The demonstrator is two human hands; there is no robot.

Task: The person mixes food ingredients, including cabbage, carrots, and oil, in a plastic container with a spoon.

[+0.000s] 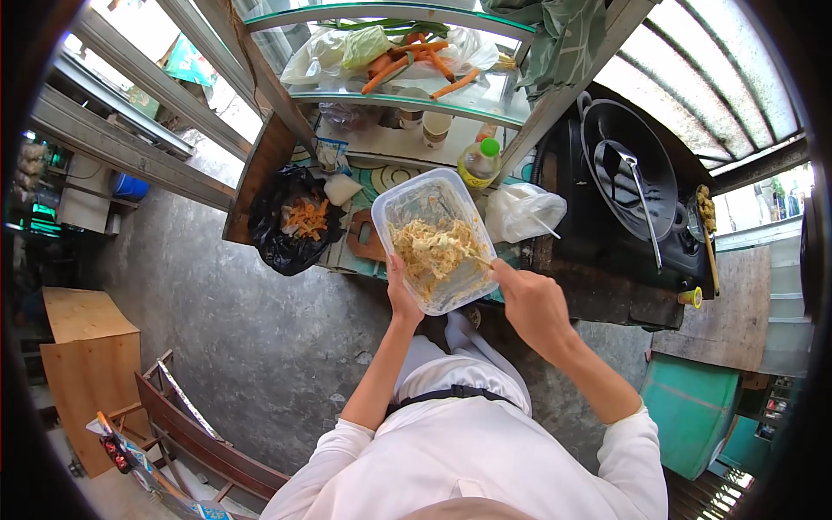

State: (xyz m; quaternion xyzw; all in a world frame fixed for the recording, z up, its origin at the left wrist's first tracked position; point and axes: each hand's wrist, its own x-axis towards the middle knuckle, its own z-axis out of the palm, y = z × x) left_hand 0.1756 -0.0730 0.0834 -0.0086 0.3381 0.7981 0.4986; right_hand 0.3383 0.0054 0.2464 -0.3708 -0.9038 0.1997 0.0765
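My left hand (pixel 402 293) grips the near left side of a clear rectangular plastic container (pixel 406 192), thumb at the rim. A lumpy yellowish batter with shredded bits (pixel 438 251) fills its middle and near part, and smears coat the far inner wall. My right hand (pixel 533 308) is closed around the handle of a spoon-like utensil (pixel 479 259) at the container's right side. The utensil's head is buried in the batter, so its exact kind is hidden. The container is held in front of the counter, above my legs.
Behind the container are a green-capped bottle (pixel 479 163), a white plastic bag (pixel 524 211) and a wooden board (pixel 366 236). A black bag with peelings (pixel 295 217) lies left. A wok (pixel 628 165) with a metal turner stands right. Carrots (pixel 420 62) lie on the glass shelf.
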